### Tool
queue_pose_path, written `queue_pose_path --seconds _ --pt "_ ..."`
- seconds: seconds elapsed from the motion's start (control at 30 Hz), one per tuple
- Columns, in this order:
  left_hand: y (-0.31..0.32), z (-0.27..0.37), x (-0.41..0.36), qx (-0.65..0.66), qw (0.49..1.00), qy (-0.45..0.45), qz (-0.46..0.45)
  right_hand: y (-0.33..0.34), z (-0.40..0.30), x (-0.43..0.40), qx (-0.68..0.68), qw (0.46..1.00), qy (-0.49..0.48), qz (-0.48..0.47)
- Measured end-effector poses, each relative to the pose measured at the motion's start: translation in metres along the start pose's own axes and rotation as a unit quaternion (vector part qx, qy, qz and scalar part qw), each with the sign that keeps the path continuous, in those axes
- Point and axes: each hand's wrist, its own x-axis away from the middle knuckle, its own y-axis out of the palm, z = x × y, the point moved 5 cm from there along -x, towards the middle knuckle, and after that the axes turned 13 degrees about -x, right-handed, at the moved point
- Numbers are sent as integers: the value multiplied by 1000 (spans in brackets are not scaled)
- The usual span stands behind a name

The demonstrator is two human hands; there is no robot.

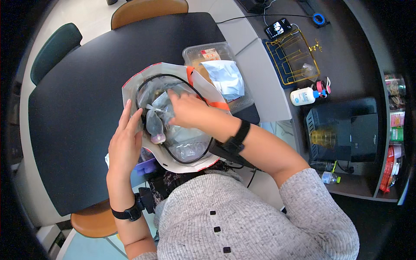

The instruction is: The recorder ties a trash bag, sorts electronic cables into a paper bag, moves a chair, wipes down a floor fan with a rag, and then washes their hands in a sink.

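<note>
A white bag (177, 167) with a red-edged rim and orange ribbon handles (218, 105) gapes at the table's near edge. My right hand (187, 109) reaches into it, over clear plastic bags (190, 148); its fingertips are partly hidden among them. Just left of that hand lies a knotted clear plastic pouch (154, 125) with a pinkish-purple end. A black cord-like loop (177, 161) curves around inside the mouth. At the bag's left rim, my left hand (125, 139) has its fingers extended and apart, with no object visible in it.
Behind the bag, crumpled white paper (227, 78) lies on a clear plastic food box (245, 99) on the dark table (74, 130). A purple object (145, 166) sits below my left hand. The right counter holds a gold wire rack (297, 57), phone (278, 28) and pump bottle (304, 96).
</note>
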Motion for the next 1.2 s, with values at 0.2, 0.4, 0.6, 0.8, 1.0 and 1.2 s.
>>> queue_pose_path --seconds 0.2,0.4,0.6,0.8,1.0,1.2 --pt "4 0 1 -20 999 15 29 17 -1 -21 -26 997 65 -10" --pt "5 -6 1 -27 1000 9 9 12 2 -9 -82 994 24 -74" --pt "8 -8 1 -47 999 19 19 -28 9 26 -146 989 15 30" --pt "0 9 -3 -193 980 42 26 -63 21 50 -252 956 -4 149" --pt "6 44 -15 -260 948 163 80 -75 45 75 -341 908 -61 234" --pt "30 29 -29 -346 929 115 -60 -68 69 84 -510 801 -142 280"
